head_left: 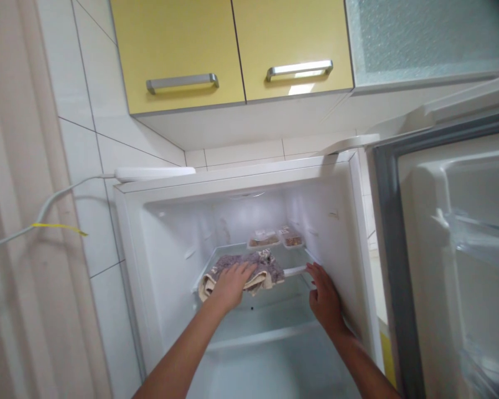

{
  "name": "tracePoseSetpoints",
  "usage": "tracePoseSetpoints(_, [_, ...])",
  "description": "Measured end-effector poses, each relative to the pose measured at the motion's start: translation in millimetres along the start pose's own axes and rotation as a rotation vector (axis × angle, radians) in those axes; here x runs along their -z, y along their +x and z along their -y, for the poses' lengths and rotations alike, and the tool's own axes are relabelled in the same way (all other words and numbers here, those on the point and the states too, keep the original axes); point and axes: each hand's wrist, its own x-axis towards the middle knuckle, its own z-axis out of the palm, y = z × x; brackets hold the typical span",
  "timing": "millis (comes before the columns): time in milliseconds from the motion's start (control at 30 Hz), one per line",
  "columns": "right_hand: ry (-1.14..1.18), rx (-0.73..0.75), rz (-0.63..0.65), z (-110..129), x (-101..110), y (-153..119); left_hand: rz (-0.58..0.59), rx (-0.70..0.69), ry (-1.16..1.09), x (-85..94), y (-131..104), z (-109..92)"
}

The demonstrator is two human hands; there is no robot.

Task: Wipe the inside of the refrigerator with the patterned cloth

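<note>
Inside an open fridge point(241, 180), a folded grey and cream patterned cloth point(266, 271) lies at the front of the upper glass shelf point(295, 256). My left hand point(232, 284) rests flat on top of the cloth, fingers extended. At the right end of the same shelf, my right hand point(325, 293) touches the front edge with its fingertips, fingers apart and holding nothing. Behind the cloth sit two clear food packs, one in the middle point(264, 239) and one to the right point(291, 237).
The fridge door point(461, 249) stands open on the right. Yellow cabinets point(183, 44) with metal handles hang above. A white device point(153, 174) with a cable lies on top of the fridge. A lower shelf point(261, 336) is beneath the upper one.
</note>
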Motion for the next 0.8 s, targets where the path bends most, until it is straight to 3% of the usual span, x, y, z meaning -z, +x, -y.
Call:
tracePoseSetpoints(133, [0.022,-0.006,0.002,0,0,0,-0.013,0.083,0.015,1.2,-29,26])
tracePoseSetpoints(300, [0.053,-0.025,-0.013,-1,-2,-1,-0.05,0.062,-0.114,11.1,-52,44])
tracePoseSetpoints(567, [0.059,-0.032,-0.008,2,-2,0,-0.317,0.367,-0.171,59.8,-25,44])
tracePoseSetpoints(667, [0.048,-0.028,-0.002,1,-1,0,-0.398,0.211,-0.026,83.0,-15,42])
tracePoseSetpoints(733, [0.029,0.008,-0.004,1,-1,0,-0.388,0.038,0.062,94.4,-12,43])
tracePoseSetpoints(800, [-0.004,0.058,-0.001,1,0,0,-0.327,-0.034,0.149,98.2,-15,45])
